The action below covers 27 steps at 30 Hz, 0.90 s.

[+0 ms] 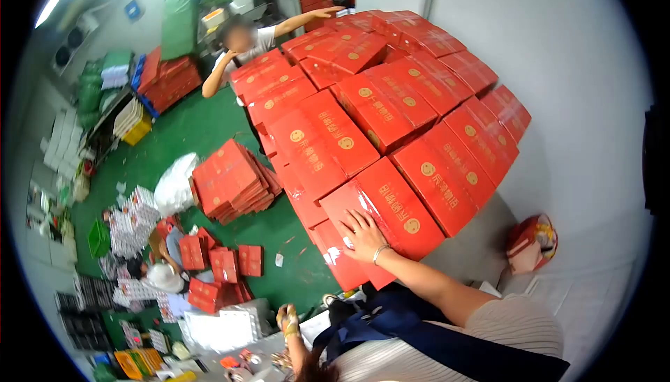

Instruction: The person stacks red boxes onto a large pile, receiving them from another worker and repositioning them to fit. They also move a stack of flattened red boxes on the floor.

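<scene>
My right hand (pixel 364 238) lies flat with its fingers spread on the near red carton (pixel 391 204), which is printed with gold characters and round smiling emblems. That carton belongs to a large stack of red cartons (pixel 324 141), some with shiny clear tape across them. Low in the view, my left hand (pixel 287 319) hangs away from the stack with its fingers curled. Something yellowish shows at that hand, too small to make out. Dark blue straps or cloth (pixel 391 319) lie across my front.
Across the stack, a person (pixel 241 43) stretches one arm over the cartons. Flattened red cartons (pixel 230 180) are piled on the green floor (pixel 269 260). Another person in a white hat (pixel 165 277) is low among small red boxes (pixel 223 265). A red bag (pixel 532 242) stands by the wall.
</scene>
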Tool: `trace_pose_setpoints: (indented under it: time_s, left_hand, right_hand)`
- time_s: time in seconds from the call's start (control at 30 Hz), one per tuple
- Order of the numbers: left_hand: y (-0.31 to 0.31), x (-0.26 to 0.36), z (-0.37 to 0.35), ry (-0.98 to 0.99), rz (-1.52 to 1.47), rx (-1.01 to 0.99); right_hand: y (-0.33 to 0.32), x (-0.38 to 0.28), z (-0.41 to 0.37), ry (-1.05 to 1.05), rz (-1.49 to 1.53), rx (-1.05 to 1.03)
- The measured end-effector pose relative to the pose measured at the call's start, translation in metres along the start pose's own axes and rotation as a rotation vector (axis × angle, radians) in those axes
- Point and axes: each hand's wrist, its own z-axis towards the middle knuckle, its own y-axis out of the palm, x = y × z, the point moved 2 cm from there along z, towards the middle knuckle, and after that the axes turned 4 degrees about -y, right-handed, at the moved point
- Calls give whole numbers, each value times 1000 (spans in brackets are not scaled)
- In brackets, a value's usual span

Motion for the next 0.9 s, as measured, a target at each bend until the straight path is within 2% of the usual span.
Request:
trace_pose_setpoints:
  time_s: [0.03, 0.1, 0.13, 0.2, 0.27, 0.3, 0.37, 0.4, 0.43, 0.5, 0.57, 0.63, 0.7, 0.73, 0.77, 0.8, 0.83, 0.87, 0.9]
  left_hand:
    - [21, 59, 26, 232, 57, -7]
    - [69, 100, 89, 265, -233, -120]
    - [90, 150, 99, 493, 122, 19]
    - [128, 257, 100, 473, 113, 40]
    - [170, 318, 111, 558, 75, 20]
    - [192, 338, 117, 618, 114, 46]
    - [232, 369, 121, 538, 178, -42]
    - [256, 367, 130, 563, 243, 1]
    - [266, 375, 126, 568, 305, 48]
    - [291, 379, 120, 586, 253, 163]
    - [302, 384, 108, 739, 312, 287]
    - [310, 395, 92, 790, 435, 392]
    - [320, 405, 110, 700, 450, 365]
    - [333, 400, 146, 816, 297, 320]
    - [349, 418, 170, 784, 219, 395]
    - [358, 466, 164, 742, 156, 357]
    - [374, 488, 187, 832, 223, 344]
    - [389, 511, 202, 790, 339, 298]
    - [401, 538, 201, 540, 513, 198]
  right_hand:
    - [2, -3, 3, 29, -8, 10]
    - [4, 0, 2, 19, -57, -35]
    - [5, -1, 2, 22, -73, -67]
    - [5, 1, 2, 22, -68, -62]
    - [4, 1, 1, 11, -23, -22]
    - [2, 2, 2, 19, -7, -43]
    - [4, 4, 1, 18, -19, -54]
    - [4, 5, 3, 30, 2, -210]
    - [3, 6, 1, -13, -76, -211]
    - [23, 14, -2, -80, -30, -121]
    - [24, 30, -4, -215, 220, -32]
    - [-23, 69, -13, -315, 694, -192]
    - [-69, 139, -17, -246, 821, 230]
    - [-77, 183, -4, -198, 767, 184]
    - [-86, 224, 15, -147, 710, 121]
    - [-119, 256, 52, -195, 610, 289]
    - [-130, 283, 96, -153, 503, 222]
    - [-142, 302, 141, -202, 446, 347]
    - [-154, 317, 190, -242, 357, 337]
